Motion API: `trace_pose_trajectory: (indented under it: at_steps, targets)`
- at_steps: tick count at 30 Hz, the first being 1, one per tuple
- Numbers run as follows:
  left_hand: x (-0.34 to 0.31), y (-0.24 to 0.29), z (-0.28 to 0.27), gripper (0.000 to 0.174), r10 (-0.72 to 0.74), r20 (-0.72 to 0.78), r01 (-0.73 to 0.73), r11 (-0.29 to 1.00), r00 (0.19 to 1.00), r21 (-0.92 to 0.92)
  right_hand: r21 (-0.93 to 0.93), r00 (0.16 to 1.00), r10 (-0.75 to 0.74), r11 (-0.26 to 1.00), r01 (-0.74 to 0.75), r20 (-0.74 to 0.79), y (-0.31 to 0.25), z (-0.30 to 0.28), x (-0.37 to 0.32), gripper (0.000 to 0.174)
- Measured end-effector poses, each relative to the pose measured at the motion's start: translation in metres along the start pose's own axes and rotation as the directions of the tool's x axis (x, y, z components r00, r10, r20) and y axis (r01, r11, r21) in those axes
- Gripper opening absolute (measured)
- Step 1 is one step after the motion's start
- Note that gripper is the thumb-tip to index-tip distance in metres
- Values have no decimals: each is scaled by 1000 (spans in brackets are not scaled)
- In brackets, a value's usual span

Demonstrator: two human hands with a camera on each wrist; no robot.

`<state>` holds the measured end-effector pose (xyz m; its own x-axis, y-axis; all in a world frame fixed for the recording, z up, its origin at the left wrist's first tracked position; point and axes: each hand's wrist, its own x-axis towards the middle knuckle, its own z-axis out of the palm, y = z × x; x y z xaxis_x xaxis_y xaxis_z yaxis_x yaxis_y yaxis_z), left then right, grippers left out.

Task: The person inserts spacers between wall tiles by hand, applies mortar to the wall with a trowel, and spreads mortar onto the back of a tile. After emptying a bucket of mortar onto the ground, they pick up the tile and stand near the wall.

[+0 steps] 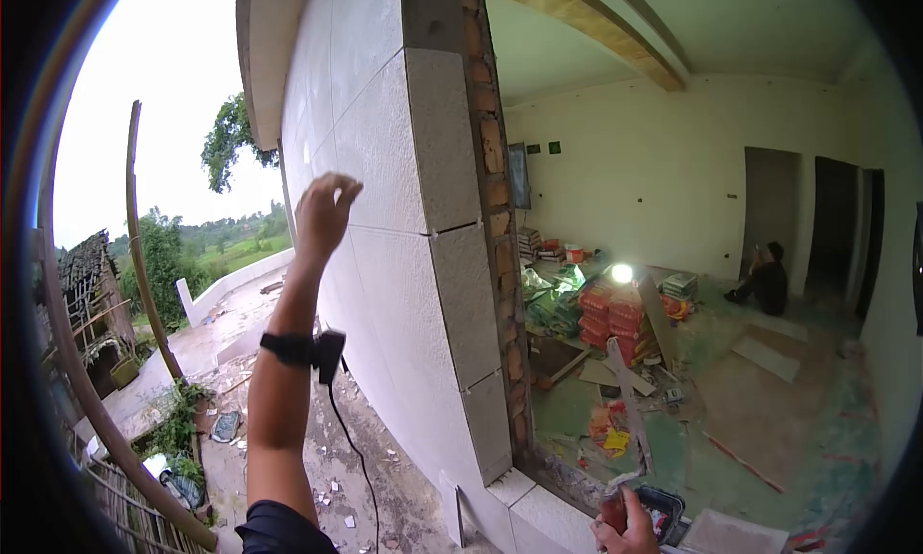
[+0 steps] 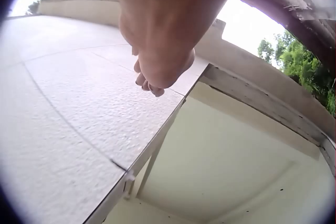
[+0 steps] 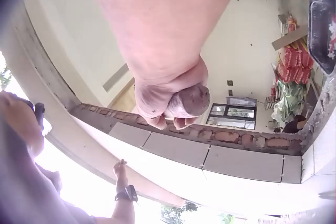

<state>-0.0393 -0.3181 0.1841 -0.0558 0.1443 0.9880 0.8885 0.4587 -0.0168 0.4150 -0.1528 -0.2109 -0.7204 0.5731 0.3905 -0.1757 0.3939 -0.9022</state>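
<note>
While the big white rough tiled wall (image 1: pixel 385 295) fills the middle, my left hand (image 1: pixel 325 213) is up by it at upper left, fingers loose, holding nothing. My right hand (image 1: pixel 630 533), bottom right, grips a round reddish-brown handle (image 1: pixel 613 509). I think I'm checking tiles; next needs a careful tap.

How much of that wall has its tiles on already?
Done: large pale textured tiles cover the outer wall face and its edge. In hand: the left hand is raised at those tiles; the right hand grips a rounded reddish-brown handle. Left: the red brick strip is bare.
</note>
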Motion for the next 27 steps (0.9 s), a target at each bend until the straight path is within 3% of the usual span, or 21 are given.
trace_pose_trajectory:
  at_steps: [3, 5, 7, 9, 11, 16, 19, 21, 22, 23, 25, 26, 27]
  targets:
    - [-69, -11, -4, 27, -69, 159, 81, 994, 985, -70, -62, 999, 24, 998, -26, -25, 7, 4, -16, 69]
    - [-110, -14, -6, 26, -202, 321, 280, 935, 925, -217, -56, 998, 58, 997, -60, -29, 9, 8, -27, 70]
    - [-151, -20, 1, 21, -134, 330, 267, 877, 934, -400, -21, 994, 104, 994, -105, -41, 9, 15, -33, 73]
    - [-188, -23, 8, 14, -189, 399, 365, 825, 897, -431, -24, 987, 157, 987, -158, -33, -2, 21, -37, 74]
    - [-223, -34, 15, 11, -110, 448, 301, 874, 887, -382, -20, 976, 214, 976, -215, -33, -12, 31, -42, 74]
    - [-320, -59, 42, 23, -74, 673, 367, 879, 736, -304, -50, 952, 292, 954, -297, -92, -22, 77, -58, 74]
    - [-400, -77, 61, 31, -73, 831, 487, 837, 551, -249, -18, 905, 403, 912, -409, -136, -39, 107, -73, 73]
    - [-464, -86, 67, 30, 2, 919, 481, 851, 394, -208, -166, 845, 521, 829, -534, -119, -46, 122, -91, 72]
    - [-504, -92, 71, 29, 15, 957, 442, 885, 290, -147, -380, 886, 435, 801, -462, -159, -43, 129, -104, 73]
    - [-540, -95, 70, 27, 55, 978, 437, 888, 200, -139, -375, 874, 452, 789, -486, -180, -47, 136, -116, 73]
    - [-605, -95, 67, 29, 115, 993, 341, 935, -36, -96, -427, 719, 658, 596, -680, -225, -65, 148, -140, 74]
    - [-624, -92, 60, 31, 178, 969, 413, 906, -174, -92, -349, 571, 797, 487, -800, -197, -74, 147, -148, 73]
    - [-647, -89, 56, 32, 232, 938, 461, 882, -256, -93, -333, 558, 804, 478, -812, -205, -63, 144, -172, 73]
